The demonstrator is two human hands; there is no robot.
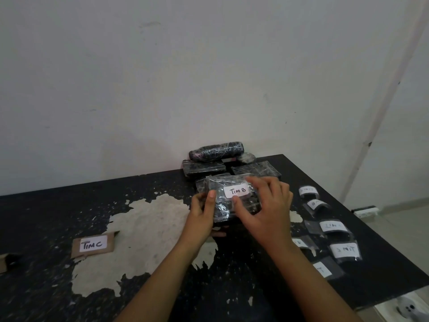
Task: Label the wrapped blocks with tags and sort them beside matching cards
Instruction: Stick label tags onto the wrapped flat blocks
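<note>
A black block wrapped in clear film (224,205) is held tilted up above the table's middle. It bears a white tag (237,191) reading "Tim B". My left hand (204,212) grips the block's left edge, thumb on its face. My right hand (267,208) holds its right side, with the thumb just below the tag and the fingers curled over the top. Behind it lies a pile of several more wrapped blocks (216,159). A brown card marked "Tim C" (94,245) lies at the left.
Several loose tags on clear tape (334,226) lie face down along the right of the black table (69,205), whose coating has peeled in pale patches. Another brown card (7,262) pokes in at the far left edge. A white wall stands right behind the table.
</note>
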